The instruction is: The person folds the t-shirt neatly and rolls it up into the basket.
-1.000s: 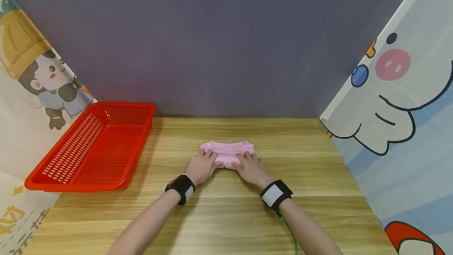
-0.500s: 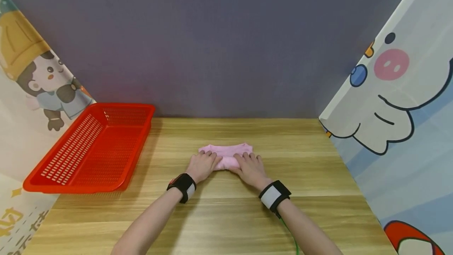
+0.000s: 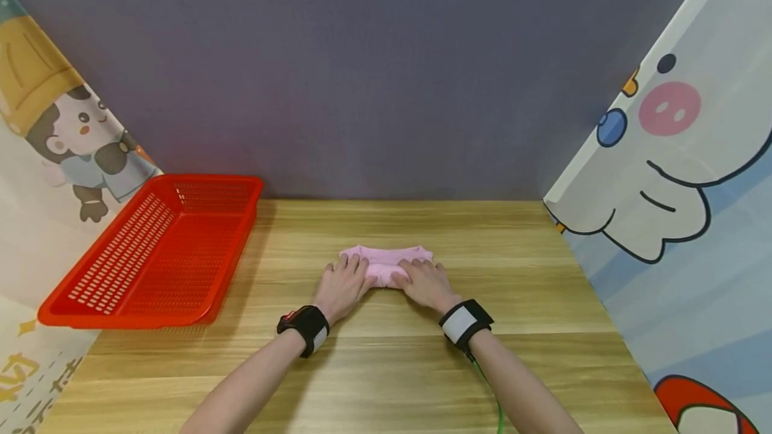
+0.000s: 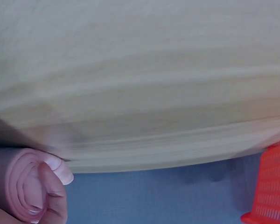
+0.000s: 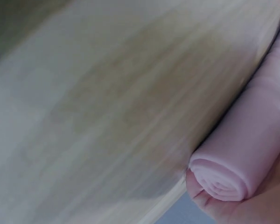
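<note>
A pink cloth (image 3: 386, 274) lies on the wooden table, its near part rolled up and a flat strip left on the far side. My left hand (image 3: 342, 286) grips the roll's left end, thumb toward the middle. At the right end my right hand (image 3: 427, 284) holds it the same way. The left wrist view shows the spiral end of the roll (image 4: 23, 184) with fingers curled round it. In the right wrist view the long smooth roll (image 5: 252, 126) rests against the table, fingertips under its coiled end.
A red perforated plastic basket (image 3: 181, 253) stands at the table's left. Behind the wooden table (image 3: 386, 367) rises a grey panel (image 3: 386, 86). Cartoon-printed sheets flank both sides. Black straps circle both wrists, and a green cable (image 3: 491, 387) trails from the right one.
Both hands have stayed on the cloth, with small finger shifts along the roll. Over the last half second the left wrist has moved slightly left and toward the person.
</note>
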A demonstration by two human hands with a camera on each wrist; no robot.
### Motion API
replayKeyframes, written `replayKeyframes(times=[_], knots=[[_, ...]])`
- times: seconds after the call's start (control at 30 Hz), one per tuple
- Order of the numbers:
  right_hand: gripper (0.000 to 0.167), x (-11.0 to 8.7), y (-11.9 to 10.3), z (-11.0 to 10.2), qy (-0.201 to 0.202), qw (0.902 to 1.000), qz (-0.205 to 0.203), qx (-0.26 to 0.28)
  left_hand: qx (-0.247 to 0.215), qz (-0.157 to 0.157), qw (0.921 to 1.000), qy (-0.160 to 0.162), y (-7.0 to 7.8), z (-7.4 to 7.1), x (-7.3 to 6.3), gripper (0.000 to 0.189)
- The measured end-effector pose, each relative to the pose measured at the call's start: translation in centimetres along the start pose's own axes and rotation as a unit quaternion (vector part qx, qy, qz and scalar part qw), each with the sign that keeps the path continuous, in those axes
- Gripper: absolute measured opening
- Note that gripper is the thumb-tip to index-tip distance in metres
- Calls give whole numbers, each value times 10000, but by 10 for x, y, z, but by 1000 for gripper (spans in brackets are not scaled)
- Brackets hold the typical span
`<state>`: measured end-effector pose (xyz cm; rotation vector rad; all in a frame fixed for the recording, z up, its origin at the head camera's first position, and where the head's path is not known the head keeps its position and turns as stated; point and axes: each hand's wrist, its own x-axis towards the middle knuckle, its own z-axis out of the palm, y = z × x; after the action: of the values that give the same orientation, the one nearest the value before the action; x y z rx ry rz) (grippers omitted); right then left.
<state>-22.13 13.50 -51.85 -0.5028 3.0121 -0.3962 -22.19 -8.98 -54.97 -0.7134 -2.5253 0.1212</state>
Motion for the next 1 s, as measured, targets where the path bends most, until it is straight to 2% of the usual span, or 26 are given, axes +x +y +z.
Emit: replayKeyframes(times=[0.1, 0.27, 0.43, 0.57, 0.63, 0.73, 0.87, 1.0], knots=[[48, 2, -2, -1, -22, 9999, 143, 70, -137, -85, 9999, 18, -1, 1, 2, 40], [52, 2, -6, 1, -14, 9995, 288, -92, -619, -448, 9971, 51, -1, 3, 10, 39], [46, -2, -7, 4, 405, 9982, 158, -418, -776, -645, 9946, 258, 1, 6, 16, 39], [47, -7, -6, 7, 832, 9940, -174, -694, -955, -821, 9920, 6, 0, 5, 19, 38], [51, -9, -6, 7, 939, 9920, -349, -769, -1064, -935, 9897, -189, -1, 5, 21, 39], [51, -9, -4, 9, 930, 9910, -502, -824, -1158, -1047, 9873, -307, -1, 5, 23, 40], [43, -5, 0, 8, 804, 9919, -582, -798, -1056, -1042, 9887, -221, 0, 5, 22, 41], [34, 1, 2, 6, 581, 9956, -486, -549, -728, -813, 9940, -88, 1, 6, 15, 37]])
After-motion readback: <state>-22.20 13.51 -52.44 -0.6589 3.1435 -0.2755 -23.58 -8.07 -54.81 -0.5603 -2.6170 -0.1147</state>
